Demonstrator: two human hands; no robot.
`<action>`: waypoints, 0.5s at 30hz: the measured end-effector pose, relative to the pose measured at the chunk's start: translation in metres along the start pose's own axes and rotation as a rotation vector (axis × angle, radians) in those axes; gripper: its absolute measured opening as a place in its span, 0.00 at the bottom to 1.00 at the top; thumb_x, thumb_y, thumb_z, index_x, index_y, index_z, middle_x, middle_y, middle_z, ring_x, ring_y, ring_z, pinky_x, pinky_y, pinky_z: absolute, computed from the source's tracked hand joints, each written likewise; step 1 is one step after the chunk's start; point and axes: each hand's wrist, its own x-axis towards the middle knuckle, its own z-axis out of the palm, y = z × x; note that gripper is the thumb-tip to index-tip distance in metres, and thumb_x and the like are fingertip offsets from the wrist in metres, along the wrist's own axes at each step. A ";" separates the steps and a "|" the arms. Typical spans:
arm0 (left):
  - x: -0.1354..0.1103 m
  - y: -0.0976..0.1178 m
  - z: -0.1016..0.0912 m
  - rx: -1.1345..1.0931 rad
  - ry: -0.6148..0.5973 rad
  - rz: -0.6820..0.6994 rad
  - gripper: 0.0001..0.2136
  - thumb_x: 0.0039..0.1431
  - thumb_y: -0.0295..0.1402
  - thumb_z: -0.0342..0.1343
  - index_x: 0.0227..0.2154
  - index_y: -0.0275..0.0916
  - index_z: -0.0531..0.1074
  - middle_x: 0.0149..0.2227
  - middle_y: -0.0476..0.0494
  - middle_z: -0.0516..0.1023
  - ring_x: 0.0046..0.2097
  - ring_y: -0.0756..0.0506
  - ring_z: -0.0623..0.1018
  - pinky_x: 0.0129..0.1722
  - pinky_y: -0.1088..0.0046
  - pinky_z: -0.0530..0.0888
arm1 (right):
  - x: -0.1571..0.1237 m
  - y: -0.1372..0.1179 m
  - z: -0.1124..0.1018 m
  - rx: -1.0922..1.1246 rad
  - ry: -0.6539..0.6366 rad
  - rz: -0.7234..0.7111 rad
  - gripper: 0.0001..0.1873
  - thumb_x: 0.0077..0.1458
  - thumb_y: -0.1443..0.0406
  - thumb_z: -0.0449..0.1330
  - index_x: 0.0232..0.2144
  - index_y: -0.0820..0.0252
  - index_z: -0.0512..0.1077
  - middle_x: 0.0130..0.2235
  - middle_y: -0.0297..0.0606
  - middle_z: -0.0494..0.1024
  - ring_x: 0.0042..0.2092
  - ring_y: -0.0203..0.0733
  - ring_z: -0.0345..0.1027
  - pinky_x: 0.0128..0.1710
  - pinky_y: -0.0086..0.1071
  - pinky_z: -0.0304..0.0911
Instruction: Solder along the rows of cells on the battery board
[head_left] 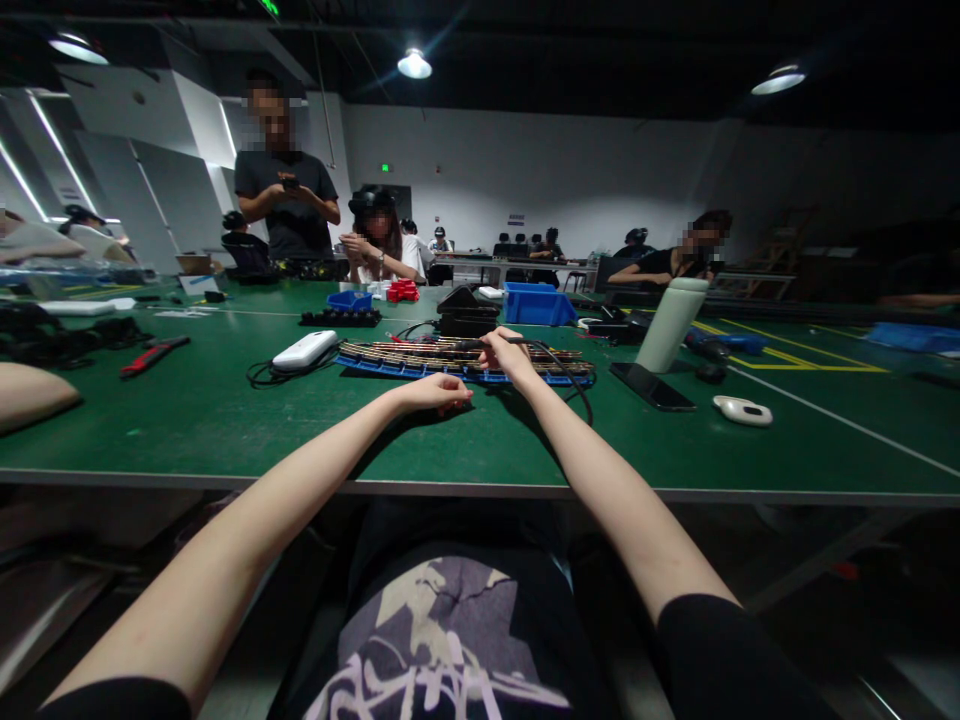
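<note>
The surface (pixel 225 430) is green with a pale front edge. The rack (pixel 375 370), blue below and carrying rows of thin brownish strips, lies lengthwise across it, in front of the person.

Right hand (pixel 506 355): positioned over the right-of-centre part of the rack. The fingers grip a black pen-like tool (pixel 472 344), whose front end points left over the strips. A black cable (pixel 577 385) trails from the right of this hand and curves down onto the surface beyond the rack's right end. Contact between the tool's tip and the strips cannot be determined.

Left hand (pixel 439 393): positioned at the near side of the rack, left of the right hand, low over the surface. The fingers are curled inward; whether they hold anything cannot be determined.

Left of the rack: a white power bank (pixel 306 350) with a dark cord beside it; farther left, a red-and-black hand tool (pixel 154 357).

Behind the rack: a black stand (pixel 469 312), with a blue bin (pixel 538 303) to its right and red parts (pixel 403 291) to its left.

Right of the rack: an upright, pale green bottle (pixel 671 325), a dark phone (pixel 652 387) lying flat just in front of it, and a white case (pixel 742 410) near the phone.
</note>
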 end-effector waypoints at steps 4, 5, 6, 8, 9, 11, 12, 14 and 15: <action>0.000 -0.001 0.000 -0.013 -0.007 0.006 0.21 0.48 0.51 0.56 0.27 0.34 0.68 0.24 0.52 0.67 0.23 0.55 0.63 0.22 0.78 0.62 | 0.001 0.001 0.000 -0.006 -0.001 -0.001 0.07 0.49 0.68 0.53 0.20 0.60 0.62 0.14 0.27 0.68 0.15 0.31 0.62 0.15 0.22 0.60; 0.000 -0.001 0.000 -0.015 -0.006 0.009 0.21 0.48 0.51 0.56 0.27 0.34 0.68 0.24 0.52 0.67 0.23 0.55 0.63 0.22 0.78 0.62 | 0.001 0.001 0.000 -0.008 0.000 -0.001 0.07 0.49 0.68 0.53 0.20 0.60 0.62 0.14 0.27 0.68 0.15 0.31 0.62 0.15 0.22 0.60; 0.000 -0.001 0.000 -0.015 -0.007 0.010 0.21 0.48 0.51 0.56 0.27 0.34 0.68 0.24 0.52 0.66 0.23 0.55 0.63 0.22 0.78 0.62 | 0.000 0.001 0.000 -0.010 0.000 -0.002 0.07 0.49 0.68 0.53 0.20 0.60 0.62 0.14 0.27 0.68 0.15 0.31 0.63 0.15 0.22 0.60; 0.000 -0.001 0.000 -0.011 -0.008 0.012 0.21 0.49 0.51 0.56 0.28 0.34 0.69 0.23 0.52 0.66 0.23 0.55 0.63 0.22 0.78 0.62 | 0.000 0.000 0.000 -0.013 0.000 -0.006 0.08 0.50 0.68 0.53 0.20 0.60 0.62 0.14 0.28 0.69 0.15 0.32 0.63 0.15 0.23 0.60; 0.000 -0.001 0.000 -0.008 -0.009 0.011 0.21 0.49 0.51 0.56 0.28 0.34 0.69 0.23 0.52 0.66 0.23 0.55 0.63 0.22 0.78 0.62 | -0.001 0.000 0.000 -0.015 0.000 -0.007 0.08 0.50 0.68 0.53 0.20 0.60 0.62 0.14 0.28 0.69 0.15 0.32 0.63 0.15 0.23 0.60; 0.000 -0.001 0.000 -0.006 -0.008 0.011 0.21 0.49 0.51 0.56 0.29 0.34 0.69 0.23 0.52 0.66 0.22 0.55 0.63 0.22 0.78 0.63 | -0.001 -0.001 0.000 -0.014 0.001 -0.006 0.08 0.50 0.68 0.53 0.20 0.60 0.62 0.14 0.28 0.69 0.15 0.32 0.63 0.15 0.22 0.59; 0.001 -0.001 0.000 -0.007 -0.009 0.009 0.21 0.49 0.51 0.56 0.29 0.34 0.69 0.23 0.52 0.66 0.22 0.55 0.63 0.22 0.78 0.63 | -0.002 -0.001 0.000 -0.011 0.001 -0.004 0.08 0.50 0.69 0.53 0.20 0.60 0.62 0.14 0.28 0.69 0.15 0.32 0.63 0.15 0.22 0.59; 0.001 -0.001 0.000 -0.010 -0.009 0.004 0.22 0.48 0.52 0.56 0.29 0.34 0.69 0.23 0.52 0.66 0.22 0.55 0.63 0.22 0.78 0.63 | -0.002 -0.001 0.000 -0.002 0.003 -0.001 0.08 0.49 0.69 0.53 0.20 0.60 0.63 0.14 0.28 0.68 0.15 0.32 0.63 0.15 0.23 0.60; 0.001 -0.001 0.000 -0.011 -0.009 0.002 0.22 0.48 0.52 0.57 0.29 0.34 0.69 0.22 0.52 0.66 0.22 0.55 0.63 0.22 0.78 0.63 | -0.002 -0.001 0.000 0.000 0.002 -0.001 0.08 0.49 0.69 0.53 0.20 0.60 0.63 0.14 0.28 0.68 0.15 0.32 0.63 0.15 0.23 0.60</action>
